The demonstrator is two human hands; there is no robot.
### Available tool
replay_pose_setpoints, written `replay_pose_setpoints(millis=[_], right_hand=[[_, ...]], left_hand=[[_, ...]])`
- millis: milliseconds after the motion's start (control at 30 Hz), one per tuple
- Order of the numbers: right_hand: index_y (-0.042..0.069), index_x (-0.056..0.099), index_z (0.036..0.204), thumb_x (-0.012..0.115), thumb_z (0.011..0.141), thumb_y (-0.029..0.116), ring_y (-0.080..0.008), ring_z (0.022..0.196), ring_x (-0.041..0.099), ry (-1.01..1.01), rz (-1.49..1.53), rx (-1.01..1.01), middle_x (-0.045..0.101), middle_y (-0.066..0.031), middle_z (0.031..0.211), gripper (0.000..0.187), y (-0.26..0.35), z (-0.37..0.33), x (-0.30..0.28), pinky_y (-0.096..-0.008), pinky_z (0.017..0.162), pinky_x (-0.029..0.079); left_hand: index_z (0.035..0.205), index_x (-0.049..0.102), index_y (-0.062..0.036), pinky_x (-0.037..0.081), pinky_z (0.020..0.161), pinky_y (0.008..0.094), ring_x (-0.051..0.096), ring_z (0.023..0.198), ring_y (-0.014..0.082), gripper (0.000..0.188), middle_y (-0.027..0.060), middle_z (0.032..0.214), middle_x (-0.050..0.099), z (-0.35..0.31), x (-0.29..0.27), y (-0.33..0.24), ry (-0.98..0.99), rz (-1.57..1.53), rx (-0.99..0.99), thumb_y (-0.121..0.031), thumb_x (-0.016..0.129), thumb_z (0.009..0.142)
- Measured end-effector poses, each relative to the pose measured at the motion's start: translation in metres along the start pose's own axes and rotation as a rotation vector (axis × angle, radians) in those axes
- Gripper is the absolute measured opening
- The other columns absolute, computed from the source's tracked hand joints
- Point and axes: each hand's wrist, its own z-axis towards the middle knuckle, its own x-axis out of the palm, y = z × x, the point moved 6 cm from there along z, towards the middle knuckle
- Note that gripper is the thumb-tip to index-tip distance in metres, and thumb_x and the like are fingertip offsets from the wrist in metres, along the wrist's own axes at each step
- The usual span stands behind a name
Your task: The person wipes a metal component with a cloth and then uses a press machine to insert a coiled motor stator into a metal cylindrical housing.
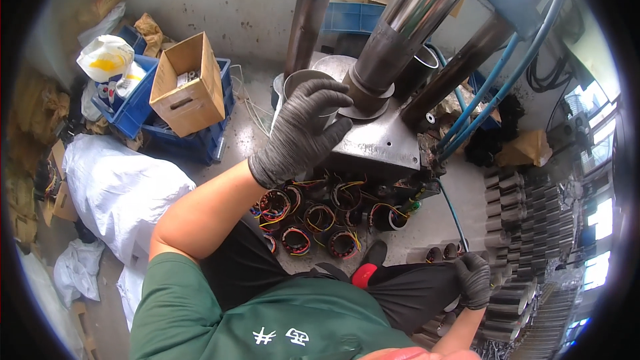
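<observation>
Left hand (307, 130): hung half open, empty.
Right hand (473, 280): curled round the lever (454, 215).
Ram (381, 55): stood upright, just right of the left hand, which was nearer.

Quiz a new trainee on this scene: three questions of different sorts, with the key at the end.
1. Multiple choice: What colour are the crates by the open cardboard box?
a) red
b) blue
c) yellow

2. True or false: The left hand is gripping a wire-wound ring.

3. Short answer: What do the left hand and the right hand both wear?

Key:
1. b
2. False. It is raised near the shiny metal column, fingers and thumb apart; the wire-wound rings are lower in the picture.
3. Dark grey gloves.
</observation>
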Motion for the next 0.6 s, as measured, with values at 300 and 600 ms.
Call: replay_pose_setpoints(millis=[300, 600], right_hand=[[-0.004, 0.066, 0.084, 0.072, 0.083, 0.011, -0.029, 0.066, 0.06, 0.022, -0.019, 0.064, 0.062, -0.0191, 0.072, 0.017, -0.001, -0.002, -0.002, -0.0401, 0.066, 0.048], [-0.006, 0.062, 0.082, 0.069, 0.086, 0.007, -0.0196, 0.062, 0.049, 0.055, 0.146, 0.091, 0.054, -0.0138, 0.067, 0.015, 0.016, -0.001, -0.002, -0.036, 0.062, 0.044]], left_hand=[[0.106, 0.07, -0.0025, 0.048, 0.103, 0.0437, 0.06, 0.115, 0.0323, 0.028, 0.0143, 0.116, 0.065, 0.001, -0.006, 0.02, -0.065, 0.036, -0.046, -0.01, 0.081, 0.081], [0.103, 0.072, -0.0026, 0.047, 0.105, 0.0439, 0.061, 0.115, 0.0316, 0.024, 0.0132, 0.111, 0.068, 0.003, -0.004, 0.025, -0.018, 0.084, -0.107, -0.01, 0.078, 0.081]])
